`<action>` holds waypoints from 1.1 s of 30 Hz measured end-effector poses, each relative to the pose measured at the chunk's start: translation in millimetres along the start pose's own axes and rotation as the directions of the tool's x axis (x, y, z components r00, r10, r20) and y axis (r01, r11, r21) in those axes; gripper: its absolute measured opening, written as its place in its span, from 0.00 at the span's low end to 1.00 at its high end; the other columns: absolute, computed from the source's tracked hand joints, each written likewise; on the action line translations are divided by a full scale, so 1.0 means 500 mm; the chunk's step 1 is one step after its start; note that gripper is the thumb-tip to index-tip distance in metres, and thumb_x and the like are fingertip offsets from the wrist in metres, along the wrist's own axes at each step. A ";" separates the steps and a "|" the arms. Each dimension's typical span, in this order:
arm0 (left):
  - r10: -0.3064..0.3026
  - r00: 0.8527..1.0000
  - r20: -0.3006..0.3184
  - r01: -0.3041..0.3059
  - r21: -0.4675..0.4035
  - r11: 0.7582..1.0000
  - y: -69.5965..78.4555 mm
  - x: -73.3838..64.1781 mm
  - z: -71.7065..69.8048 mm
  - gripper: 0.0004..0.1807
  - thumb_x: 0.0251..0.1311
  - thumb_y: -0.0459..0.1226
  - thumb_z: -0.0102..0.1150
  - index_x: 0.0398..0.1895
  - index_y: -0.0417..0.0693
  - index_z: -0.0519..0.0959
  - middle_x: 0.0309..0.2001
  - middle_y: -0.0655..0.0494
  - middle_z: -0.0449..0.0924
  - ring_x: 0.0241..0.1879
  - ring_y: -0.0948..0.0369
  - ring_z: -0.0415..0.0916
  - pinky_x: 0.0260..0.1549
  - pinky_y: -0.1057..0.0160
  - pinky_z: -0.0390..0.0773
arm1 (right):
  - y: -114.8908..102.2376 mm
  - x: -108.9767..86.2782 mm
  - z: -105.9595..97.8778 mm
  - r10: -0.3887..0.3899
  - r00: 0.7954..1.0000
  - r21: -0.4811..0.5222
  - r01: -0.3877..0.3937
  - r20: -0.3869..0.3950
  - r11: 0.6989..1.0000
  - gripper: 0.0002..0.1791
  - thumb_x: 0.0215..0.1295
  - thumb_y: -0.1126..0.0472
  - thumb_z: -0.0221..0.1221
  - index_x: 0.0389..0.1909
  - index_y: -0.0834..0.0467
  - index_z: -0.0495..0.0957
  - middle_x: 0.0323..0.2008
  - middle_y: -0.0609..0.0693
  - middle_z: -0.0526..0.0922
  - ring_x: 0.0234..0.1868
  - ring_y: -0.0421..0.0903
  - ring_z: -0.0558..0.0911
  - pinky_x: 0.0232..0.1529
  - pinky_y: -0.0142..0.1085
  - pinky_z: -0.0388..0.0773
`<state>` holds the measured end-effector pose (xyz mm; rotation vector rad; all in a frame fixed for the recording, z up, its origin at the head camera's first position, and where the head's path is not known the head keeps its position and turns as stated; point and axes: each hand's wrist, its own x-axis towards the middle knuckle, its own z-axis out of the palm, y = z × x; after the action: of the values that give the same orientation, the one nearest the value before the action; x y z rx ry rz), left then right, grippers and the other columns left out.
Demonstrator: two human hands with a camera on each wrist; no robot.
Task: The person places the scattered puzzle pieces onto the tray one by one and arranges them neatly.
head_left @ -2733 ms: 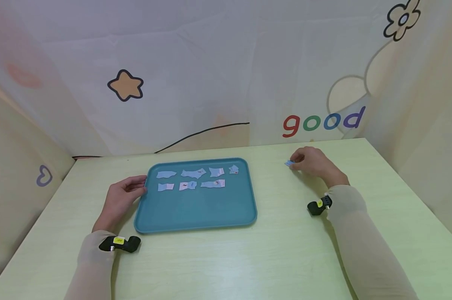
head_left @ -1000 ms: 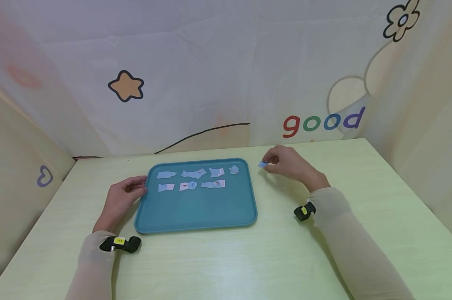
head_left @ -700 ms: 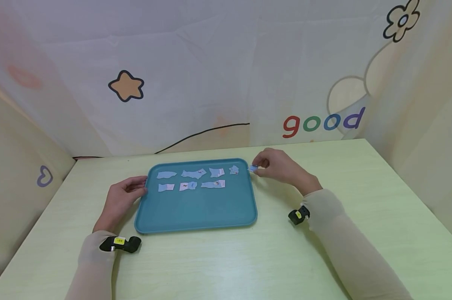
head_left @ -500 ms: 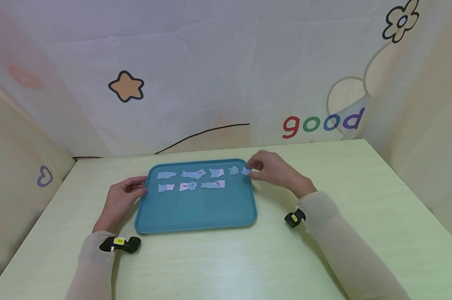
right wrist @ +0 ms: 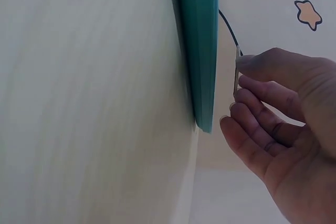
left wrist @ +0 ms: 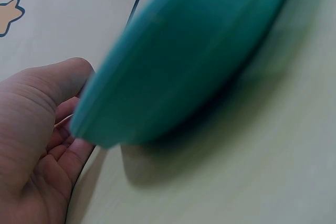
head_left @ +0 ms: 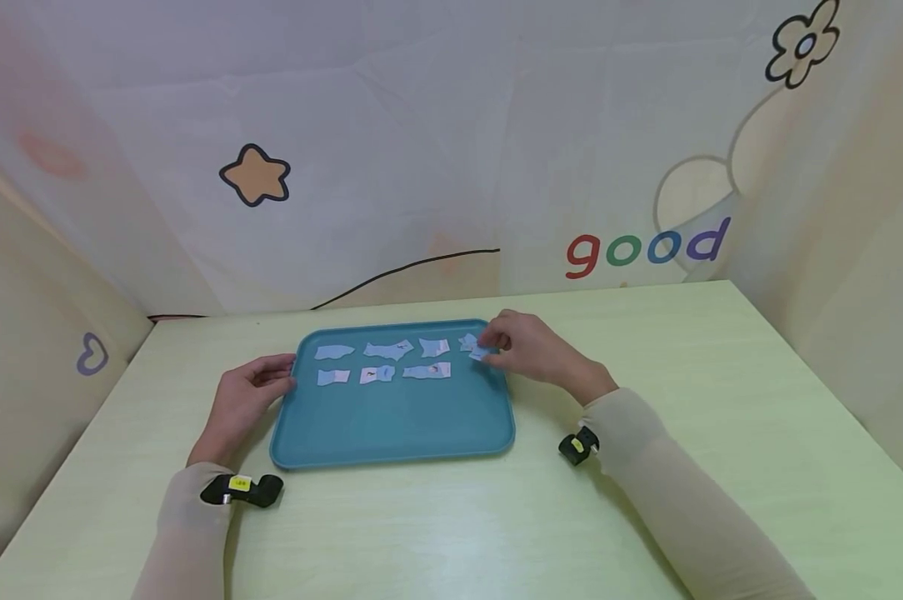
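Observation:
A blue tray point(head_left: 391, 427) lies on the table, bearing two rows of flat, pale-blue irregular puzzle pieces point(head_left: 388, 350) with small pink and red prints. My left hand point(head_left: 241, 404) holds the tray's left rim; in the left wrist view its thumb point(left wrist: 73, 74) lies against the rim. Above the tray's far right corner, my right hand point(head_left: 537, 350) pinches another puzzle piece point(head_left: 477, 354). From the head, that piece partly overlaps the small star-like piece point(head_left: 466, 341) at the row's end. The right wrist view shows the held piece point(right wrist: 237, 72) edge-on, apart from the tray's side point(right wrist: 202, 51).
The pale wooden table point(head_left: 436, 533) carries the tray. A printed cloth point(head_left: 421, 150) stands behind the table and at both sides, with a star, a flower and the word "good". Each sleeve has a small black camera point(head_left: 241, 489) at the wrist.
My right hand has carried its puzzle piece leftward from the bare table on the right, over the tray's right rim, beside the star-like piece. The left hand stays at the tray's rim.

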<state>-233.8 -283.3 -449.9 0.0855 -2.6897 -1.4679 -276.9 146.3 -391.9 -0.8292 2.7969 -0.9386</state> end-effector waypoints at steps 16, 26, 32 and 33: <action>0.029 1.000 -0.003 -0.029 0.002 1.000 -0.005 -0.003 -0.001 0.25 0.75 0.34 0.61 0.72 0.36 0.75 0.62 0.37 0.81 0.60 0.46 0.79 0.50 0.79 0.78 | -0.002 0.009 0.019 0.003 0.999 -0.048 -0.001 0.046 0.999 0.14 0.69 0.64 0.71 0.52 0.63 0.87 0.46 0.53 0.82 0.48 0.52 0.83 0.53 0.39 0.86; 0.031 1.000 -0.005 -0.031 -0.005 1.000 -0.004 -0.005 -0.001 0.25 0.75 0.34 0.61 0.72 0.35 0.75 0.62 0.37 0.81 0.60 0.46 0.79 0.50 0.79 0.78 | -0.002 0.013 0.024 -0.006 0.998 -0.093 0.012 0.064 0.996 0.14 0.69 0.65 0.71 0.53 0.65 0.87 0.47 0.54 0.83 0.49 0.52 0.84 0.54 0.40 0.85; 0.036 0.999 -0.007 -0.036 -0.008 0.999 -0.002 -0.002 0.000 0.25 0.75 0.34 0.62 0.72 0.36 0.75 0.62 0.37 0.81 0.60 0.46 0.79 0.49 0.79 0.77 | -0.005 0.011 0.023 -0.006 0.998 -0.097 0.013 0.068 0.995 0.14 0.69 0.66 0.70 0.54 0.65 0.86 0.48 0.54 0.84 0.50 0.52 0.84 0.55 0.41 0.85; 0.036 0.999 -0.006 -0.036 -0.008 0.999 -0.003 -0.001 0.000 0.25 0.74 0.34 0.62 0.72 0.36 0.76 0.62 0.37 0.81 0.60 0.46 0.79 0.49 0.79 0.77 | -0.005 0.011 0.023 -0.007 0.998 -0.097 0.014 0.068 0.995 0.14 0.69 0.66 0.70 0.54 0.65 0.86 0.48 0.55 0.84 0.50 0.52 0.84 0.55 0.41 0.85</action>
<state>-233.1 -284.0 -451.2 0.0404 -2.6653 -1.4663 -277.5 135.7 -399.5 -0.8716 2.8022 -0.7657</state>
